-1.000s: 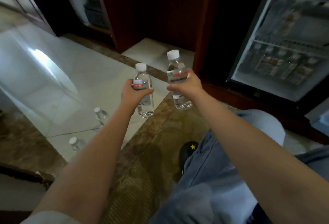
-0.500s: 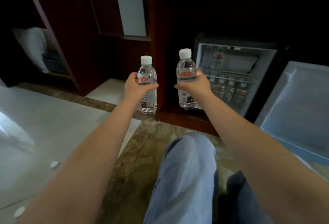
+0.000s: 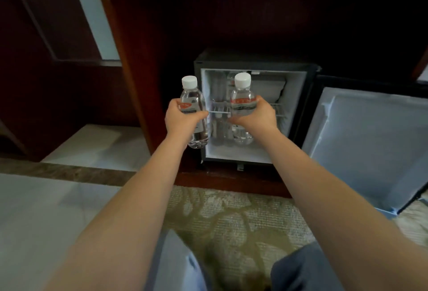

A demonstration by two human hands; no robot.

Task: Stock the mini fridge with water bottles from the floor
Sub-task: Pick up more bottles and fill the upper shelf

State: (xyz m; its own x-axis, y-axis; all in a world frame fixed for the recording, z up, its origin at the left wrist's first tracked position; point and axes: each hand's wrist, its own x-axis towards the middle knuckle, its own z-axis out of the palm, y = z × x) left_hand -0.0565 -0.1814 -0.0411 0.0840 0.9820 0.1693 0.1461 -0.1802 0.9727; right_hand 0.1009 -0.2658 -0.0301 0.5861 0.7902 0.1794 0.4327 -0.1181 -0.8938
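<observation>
Grip closed both sides: left hand (image 3: 183, 118) round left bottle (image 3: 192, 96), right hand (image 3: 258, 117) round right bottle (image 3: 242, 96), clear plastic, white caps.

Grips clear water bottle (image 3: 192, 96) upright in L hand (image 3: 183, 120), second bottle (image 3: 242, 98) upright in R hand (image 3: 257, 117), both w/ white caps, held up before open mini fridge (image 3: 254, 65). Shows fridge door (image 3: 370, 144) swung out to the right, wire shelf (image 3: 220, 111) inside, blurry btls (image 3: 221, 129) under it, patterned carpet (image 3: 231, 216) below.
</observation>
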